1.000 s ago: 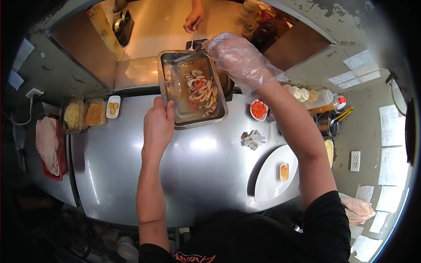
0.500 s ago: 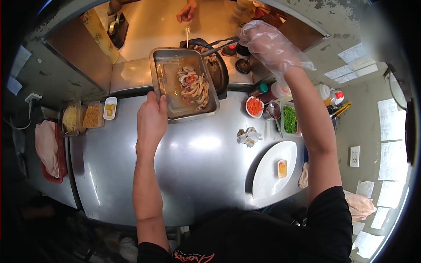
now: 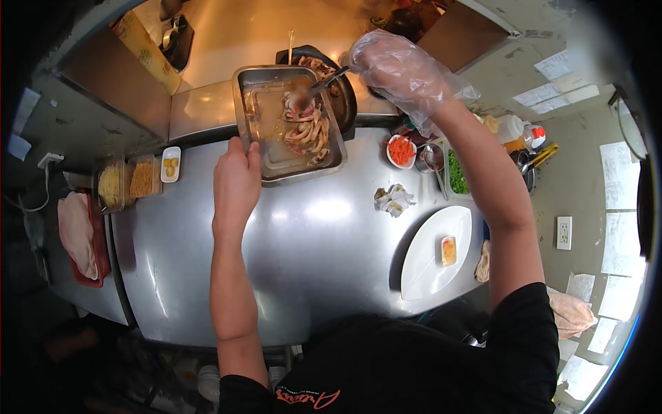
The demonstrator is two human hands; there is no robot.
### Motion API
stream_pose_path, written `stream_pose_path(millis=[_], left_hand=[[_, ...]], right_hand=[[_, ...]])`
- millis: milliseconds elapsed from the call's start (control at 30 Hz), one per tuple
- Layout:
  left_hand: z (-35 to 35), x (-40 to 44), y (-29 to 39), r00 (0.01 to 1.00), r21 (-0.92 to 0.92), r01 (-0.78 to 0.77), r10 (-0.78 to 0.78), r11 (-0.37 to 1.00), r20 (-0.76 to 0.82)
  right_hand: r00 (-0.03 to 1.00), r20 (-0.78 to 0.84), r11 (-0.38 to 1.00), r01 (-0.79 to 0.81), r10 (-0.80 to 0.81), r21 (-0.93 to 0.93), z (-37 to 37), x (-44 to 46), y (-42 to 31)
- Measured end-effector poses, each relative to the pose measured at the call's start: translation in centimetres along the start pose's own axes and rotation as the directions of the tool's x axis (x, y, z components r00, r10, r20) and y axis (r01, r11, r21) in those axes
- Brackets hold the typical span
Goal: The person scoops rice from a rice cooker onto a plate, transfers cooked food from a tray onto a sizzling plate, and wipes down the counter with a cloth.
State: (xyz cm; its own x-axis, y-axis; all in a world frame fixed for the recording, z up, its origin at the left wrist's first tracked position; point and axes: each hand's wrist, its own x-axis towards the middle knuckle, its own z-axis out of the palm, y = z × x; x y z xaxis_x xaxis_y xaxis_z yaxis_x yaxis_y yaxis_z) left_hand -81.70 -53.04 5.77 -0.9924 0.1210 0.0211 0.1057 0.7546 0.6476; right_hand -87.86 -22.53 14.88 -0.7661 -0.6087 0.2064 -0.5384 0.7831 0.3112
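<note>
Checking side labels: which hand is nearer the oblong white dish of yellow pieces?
Left: left hand grips the rectangular steel tray right of the dish; plastic-gloved right hand is farther right, beyond the tray.

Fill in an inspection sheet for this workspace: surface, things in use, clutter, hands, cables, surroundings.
Surface: steel counter, reflecting glare
Things in use: metal tray with cut food and some liquid, overlapping dark pan in view; tongs over tray, tips blurred
Clutter: crumpled wad near white plate
Left hand: bare, at tray's near-left corner
Right hand: clear-gloved, holding tongs
Cables: white cord at left wall outlet
Surroundings: papers on right wall
</note>
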Motion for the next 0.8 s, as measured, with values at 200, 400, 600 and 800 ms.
stream_pose_path(millis=[200, 400, 600, 800], left_hand=[[-1.0, -1.0, -0.1, 0.998, 0.009, 0.061, -0.061, 0.998, -0.028], [-1.6, -1.4, 0.2, 0.996, 0.022, 0.078, -0.077, 0.997, -0.035], [-2.2, -1.2, 0.0, 0.998, 0.043, 0.055, -0.054, 0.998, -0.039], [-2.0, 0.0, -0.1, 0.998, 0.043, 0.024, -0.021, 0.999, -0.065]], right_hand=[[0.977, -0.127, 0.916, -0.113, 0.174, 0.384, -0.6, -1.0, 2.5], [0.998, -0.068, 1.0, -0.01, 0.009, -0.015, 0.6, 0.9, 3.4], [0.989, 0.151, 0.997, 0.003, 0.009, -0.078, 0.7, 3.0, 2.6], [0.999, 0.022, 0.999, 0.045, -0.045, -0.001, -8.0, 0.7, -0.2]])
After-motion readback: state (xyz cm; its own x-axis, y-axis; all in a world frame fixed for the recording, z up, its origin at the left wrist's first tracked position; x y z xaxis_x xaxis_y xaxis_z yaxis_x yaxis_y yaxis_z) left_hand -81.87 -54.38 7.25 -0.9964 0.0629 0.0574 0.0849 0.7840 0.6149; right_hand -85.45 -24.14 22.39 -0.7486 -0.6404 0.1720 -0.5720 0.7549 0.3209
